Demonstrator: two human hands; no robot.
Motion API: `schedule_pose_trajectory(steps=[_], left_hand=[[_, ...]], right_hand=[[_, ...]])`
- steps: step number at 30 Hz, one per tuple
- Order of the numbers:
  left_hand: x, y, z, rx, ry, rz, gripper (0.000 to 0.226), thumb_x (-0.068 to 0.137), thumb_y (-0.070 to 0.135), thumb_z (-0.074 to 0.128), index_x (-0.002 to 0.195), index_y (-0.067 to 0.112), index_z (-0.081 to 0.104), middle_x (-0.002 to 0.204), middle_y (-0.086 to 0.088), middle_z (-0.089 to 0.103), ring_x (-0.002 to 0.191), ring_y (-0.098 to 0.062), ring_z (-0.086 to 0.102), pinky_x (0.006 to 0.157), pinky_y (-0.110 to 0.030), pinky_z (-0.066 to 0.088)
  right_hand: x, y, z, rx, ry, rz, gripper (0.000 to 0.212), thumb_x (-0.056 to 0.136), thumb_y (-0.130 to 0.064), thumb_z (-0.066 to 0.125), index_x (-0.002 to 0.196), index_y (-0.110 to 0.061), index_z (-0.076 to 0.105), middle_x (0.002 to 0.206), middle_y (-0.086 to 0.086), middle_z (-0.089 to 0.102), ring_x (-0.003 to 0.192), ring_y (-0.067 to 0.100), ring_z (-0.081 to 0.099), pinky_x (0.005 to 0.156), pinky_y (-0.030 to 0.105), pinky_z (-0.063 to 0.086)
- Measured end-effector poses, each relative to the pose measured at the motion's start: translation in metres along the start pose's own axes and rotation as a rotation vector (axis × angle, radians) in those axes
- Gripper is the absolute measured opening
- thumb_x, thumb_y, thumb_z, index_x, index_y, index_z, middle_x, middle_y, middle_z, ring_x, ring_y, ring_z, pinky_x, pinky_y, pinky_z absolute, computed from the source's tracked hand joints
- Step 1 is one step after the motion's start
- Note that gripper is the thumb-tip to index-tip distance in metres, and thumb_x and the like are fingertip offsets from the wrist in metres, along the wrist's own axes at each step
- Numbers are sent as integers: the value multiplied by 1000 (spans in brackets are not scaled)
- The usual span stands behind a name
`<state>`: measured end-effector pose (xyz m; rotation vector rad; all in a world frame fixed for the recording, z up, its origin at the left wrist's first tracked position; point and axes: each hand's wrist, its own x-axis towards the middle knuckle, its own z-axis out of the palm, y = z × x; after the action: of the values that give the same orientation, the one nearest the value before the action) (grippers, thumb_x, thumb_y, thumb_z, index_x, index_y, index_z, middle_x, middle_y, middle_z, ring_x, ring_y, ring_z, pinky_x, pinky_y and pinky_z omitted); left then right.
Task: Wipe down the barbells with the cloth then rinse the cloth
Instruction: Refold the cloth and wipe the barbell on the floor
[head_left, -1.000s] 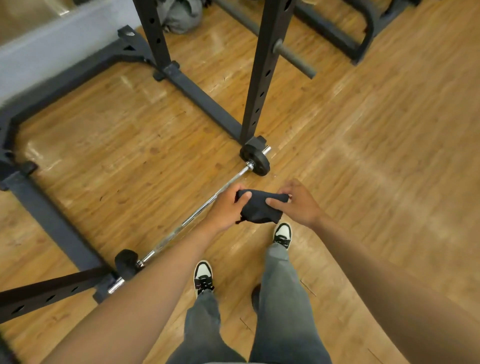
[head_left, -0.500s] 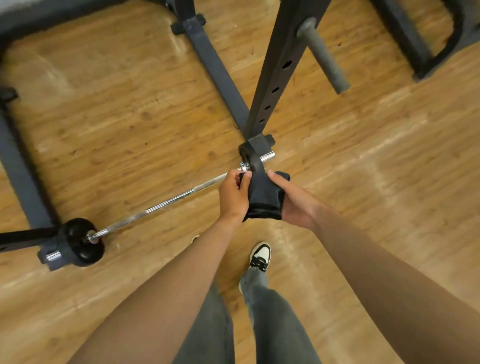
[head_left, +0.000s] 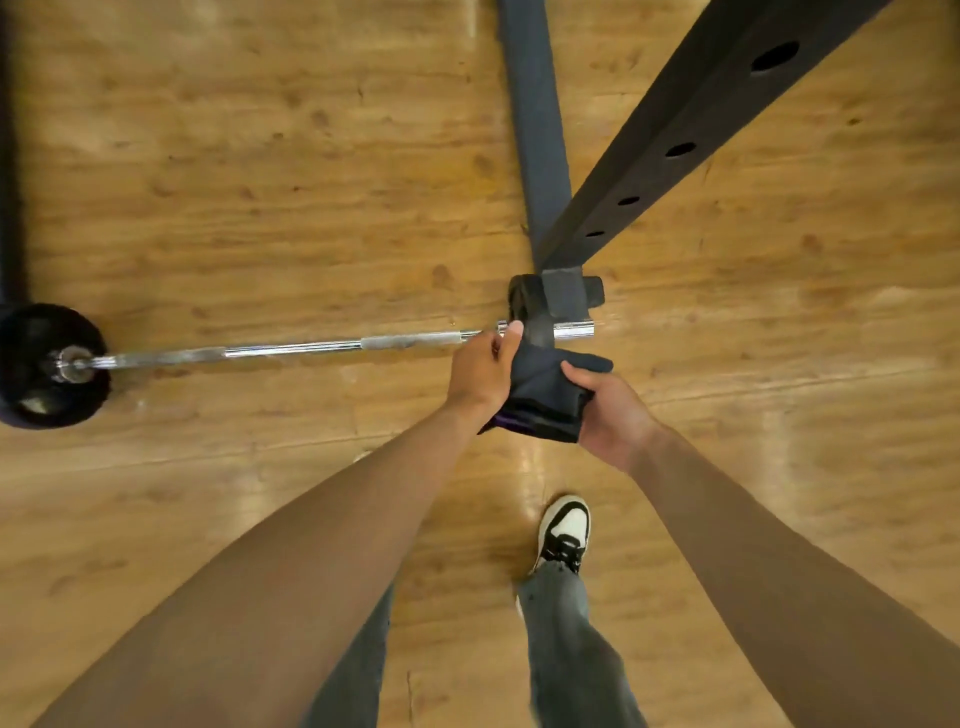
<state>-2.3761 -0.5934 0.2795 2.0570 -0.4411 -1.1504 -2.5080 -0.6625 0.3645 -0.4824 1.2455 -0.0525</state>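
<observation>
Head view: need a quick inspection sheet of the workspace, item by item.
Surface: wooden floor, glossy, with glare patches.
Job's things: barbell lies on the floor, a black plate on its left end; its right end sits by the rack foot. Dark cloth held between both hands, apparently above the bar's right end; contact with the bar cannot be told.
Clutter: nothing seen.
Grippers: left hand grips the cloth's left side; right hand grips its right side.
Cables: nothing seen.
Surroundings: dark rack upright with holes, grey base beam, the person's shoe and grey trousers.
</observation>
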Motion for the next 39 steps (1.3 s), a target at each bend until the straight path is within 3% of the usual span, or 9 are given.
schedule_pose_trajectory(steps=[5, 7, 12, 20, 24, 27, 31, 36, 39], left_hand=[[37, -35, 46, 6, 56, -107, 60, 107, 56, 36, 87, 5, 61, 84, -8, 62, 86, -32, 60, 77, -36, 45], [51, -58, 59, -35, 86, -156, 66, 102, 66, 33, 91, 8, 63, 90, -19, 69, 88, -40, 67, 82, -51, 57], [92, -94, 66, 352, 122, -69, 49, 111, 44, 28, 112, 6, 59, 111, -20, 68, 105, -39, 62, 82, -42, 46], [205, -155, 96, 702, 294, 259, 43, 112, 35, 27, 129, 6, 54, 133, -17, 53, 124, -33, 47, 105, -45, 41], [255, -189, 105, 792, 346, 323, 45, 110, 40, 25, 126, 11, 55, 133, -15, 55, 125, -34, 49, 103, -46, 40], [271, -207, 107, 797, 359, 315, 53, 109, 47, 19, 128, 15, 56, 134, -13, 58, 128, -33, 50, 104, -47, 39], [273, -211, 111, 702, 464, 346, 55, 109, 48, 15, 126, 15, 56, 130, -10, 61, 122, -30, 54, 96, -45, 42], [287, -208, 112, 587, 539, 258, 62, 107, 55, 13, 127, 16, 57, 128, -11, 63, 119, -33, 56, 96, -48, 42], [286, -210, 117, 641, 555, 225, 66, 105, 61, 10, 129, 18, 54, 128, -12, 63, 118, -34, 56, 96, -49, 42]], right_hand=[[57, 0, -47, -80, 7, 3, 25, 107, -16, 51, 128, -9, 62, 113, 10, 77, 98, 26, 76, 75, 39, 64], [79, -4, -70, -78, 42, -27, 28, 107, -17, 53, 132, -11, 61, 120, 10, 75, 104, 27, 75, 80, 42, 64], [152, -25, -128, -160, 304, -256, 26, 99, -7, 62, 123, -14, 64, 122, 12, 72, 108, 30, 71, 94, 48, 59], [297, -5, -146, -1066, 321, -792, 45, 101, 13, 43, 144, 2, 51, 138, 16, 60, 124, 15, 58, 99, 11, 42], [359, 21, -174, -1803, 153, -838, 77, 94, -2, 56, 162, -9, 22, 168, 11, 25, 156, 25, 20, 126, 33, 13], [366, 33, -187, -1850, 97, -885, 79, 93, -40, 40, 164, -12, 19, 171, 5, 13, 159, 20, 4, 127, 36, -2], [368, 5, -168, -1496, 236, -988, 57, 98, -32, 23, 131, -19, 67, 142, 5, 63, 131, 24, 52, 115, 32, 25], [395, 16, -144, -1759, 408, -1070, 37, 107, -31, 32, 84, -16, 57, 94, 17, 68, 93, 44, 63, 70, 38, 33], [398, 57, -173, -1718, 408, -1265, 24, 105, -28, 45, 112, -13, 63, 113, 7, 65, 117, 31, 59, 97, 40, 42]])
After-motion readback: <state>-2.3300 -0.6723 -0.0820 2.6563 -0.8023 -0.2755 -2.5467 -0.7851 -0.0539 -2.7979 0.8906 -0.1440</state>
